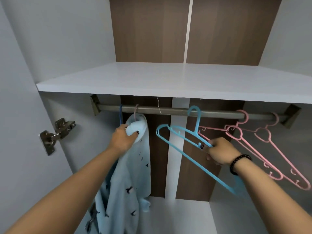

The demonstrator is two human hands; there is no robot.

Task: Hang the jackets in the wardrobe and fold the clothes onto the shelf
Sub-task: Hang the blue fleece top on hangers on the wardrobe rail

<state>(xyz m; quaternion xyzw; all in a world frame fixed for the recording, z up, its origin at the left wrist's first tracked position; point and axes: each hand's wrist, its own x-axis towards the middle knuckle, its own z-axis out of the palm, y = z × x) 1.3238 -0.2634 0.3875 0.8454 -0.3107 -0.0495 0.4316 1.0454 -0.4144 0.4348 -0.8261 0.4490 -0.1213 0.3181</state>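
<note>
We see the pale blue jacket (125, 179), printed with small dark birds, hanging from the rail (168, 110) at the left end of the wardrobe, its collar bunched just under a pinkish hook (136, 110) that loops over the rail. Our left hand (124, 138) grips that bunched collar, the fingers (135, 133) curled round the cloth and clamped on it, and the rest of the jacket falls down past our left forearm toward the wardrobe floor. Just left of the pinkish hook a dark blue hook (120, 115) also hangs on the rail; we cannot tell what it carries. Near the middle of the rail a blue hanger (184, 144) hangs by its hook and is swung out at a tilt toward us; our right hand (219, 152) holds its lower bar, fingers closed round the plastic. On that wrist sits a bracelet (238, 163) of dark beads. Farther right, two pink hangers (263, 149) hang side by side from the rail, overlapping one another, near the blue hanger but not clearly touching it. Above the rail runs the white shelf (168, 80), with brown back panels (148, 31) behind it and below it, split by a white strip. A loose thread (159, 105) dangles from the shelf's front edge across the rail. On the white left wall a metal hinge (56, 134) is fixed, and another metal fitting shows low beside the jacket's hem.
</note>
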